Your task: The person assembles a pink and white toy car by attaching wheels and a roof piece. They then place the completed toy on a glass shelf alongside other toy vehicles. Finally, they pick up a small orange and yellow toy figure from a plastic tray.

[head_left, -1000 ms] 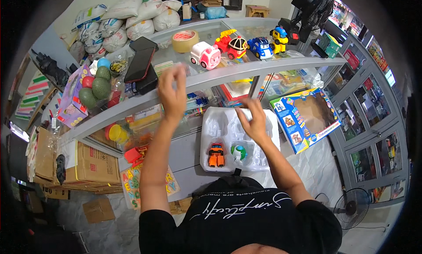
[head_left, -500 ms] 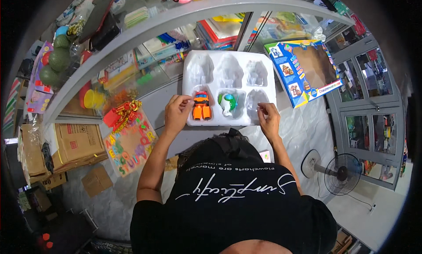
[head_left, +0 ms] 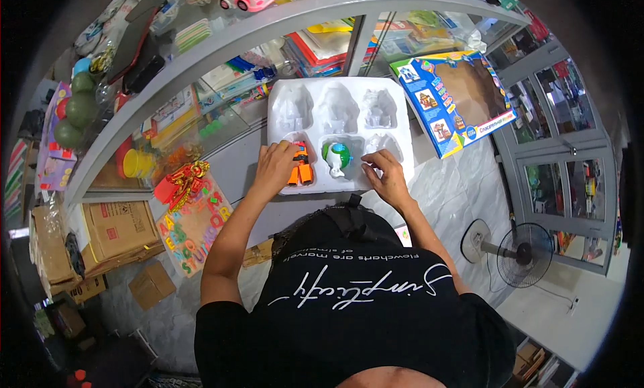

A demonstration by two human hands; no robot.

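Observation:
A white moulded tray [head_left: 274,106] with several hollows lies before me on the grey ledge. An orange toy robot [head_left: 300,172] sits in its front left hollow. The fingers of my left hand [head_left: 276,164] are closed over the toy robot's upper part and hide some of it. In the front middle hollow rests a green and white toy figure [head_left: 337,158]. My right hand [head_left: 387,174] is over the front right hollow, its fingers bent and apart, just right of the green figure. Nothing shows between those fingers.
A blue display box [head_left: 436,113] with a cut-out window stands right of the tray. A glass case with a grey frame [head_left: 221,35] curves behind. At left lie an alphabet board [head_left: 194,233] and cartons [head_left: 117,227]; a fan [head_left: 523,254] stands at right.
My left hand has moved from beside the orange toy robot onto it. My right hand has come left from the tray's right edge toward the green figure. The whole view has shifted slightly.

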